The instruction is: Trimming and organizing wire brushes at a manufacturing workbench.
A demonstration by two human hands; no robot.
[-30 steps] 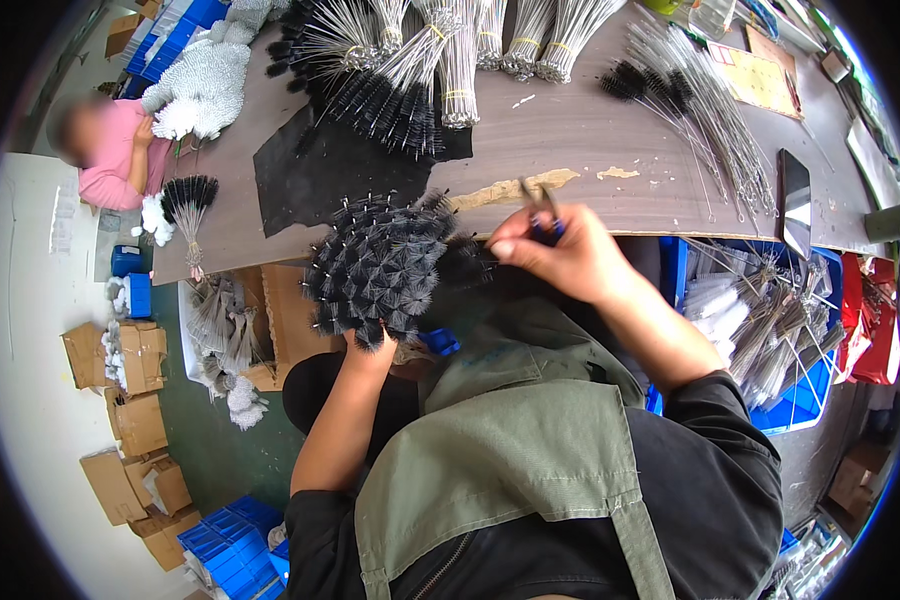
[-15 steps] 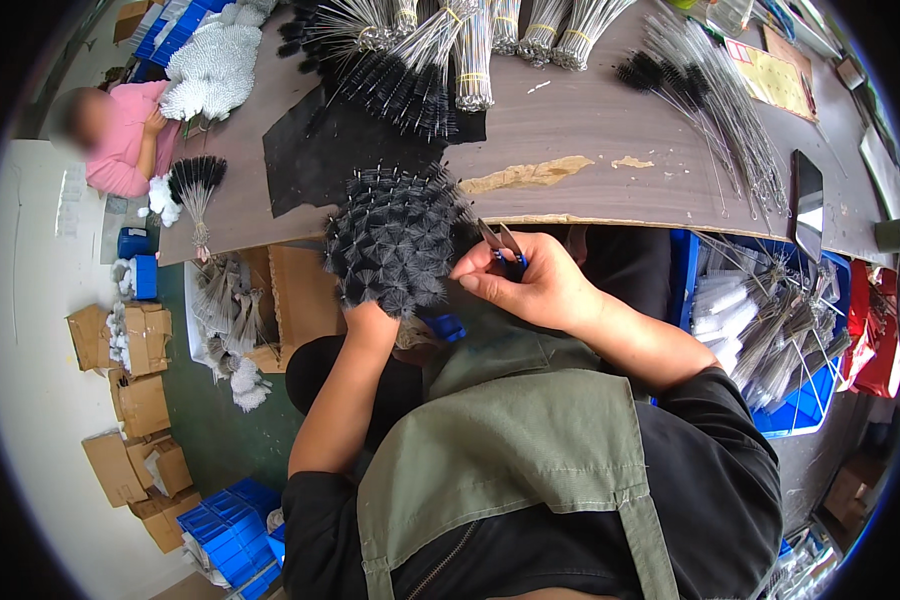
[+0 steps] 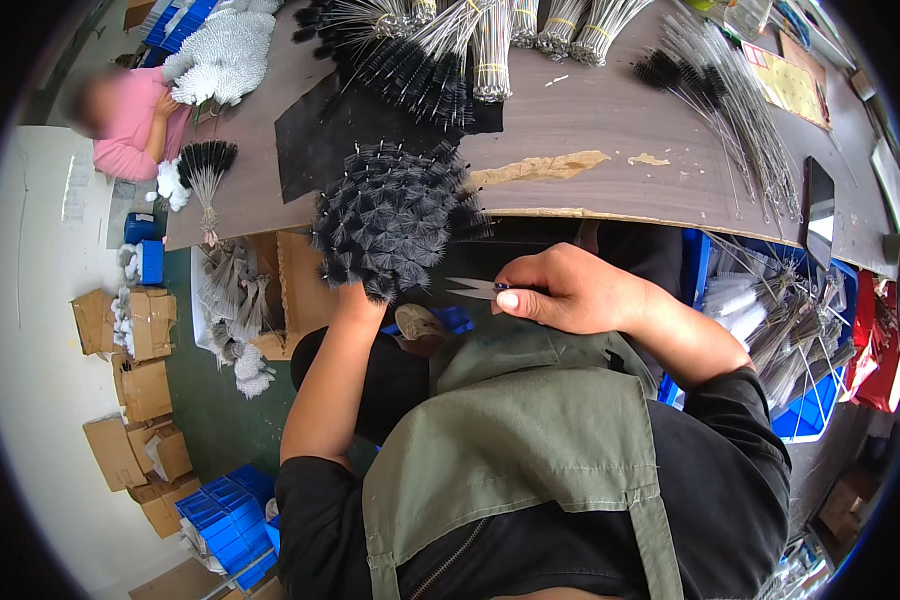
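Note:
A large round bunch of black-bristled wire brushes [image 3: 390,222] is held up at the table's front edge, its bristle heads facing up. My left hand [image 3: 355,298] grips it from below; only the wrist and heel of the hand show, with the fingers hidden under the bristles. Just right of the bunch, my right hand [image 3: 560,288] is closed around small scissors [image 3: 475,289]. Their blades point left toward the brushes and stand slightly apart, without touching them. Most of the scissors' handle is covered by my fingers.
Tied wire-brush bundles [image 3: 490,60] lie at the table's back, partly on a black sheet [image 3: 305,150]. Loose brushes [image 3: 740,120] and a phone [image 3: 818,205] lie right. A blue crate [image 3: 805,410] stands below right, an open carton [image 3: 300,285] below left. A person in pink [image 3: 130,130] sits far left.
My right hand has turned, so the scissors that pointed up and back now point left. It has drawn slightly away from the brushes. The bunch has tilted a little, still in my left hand.

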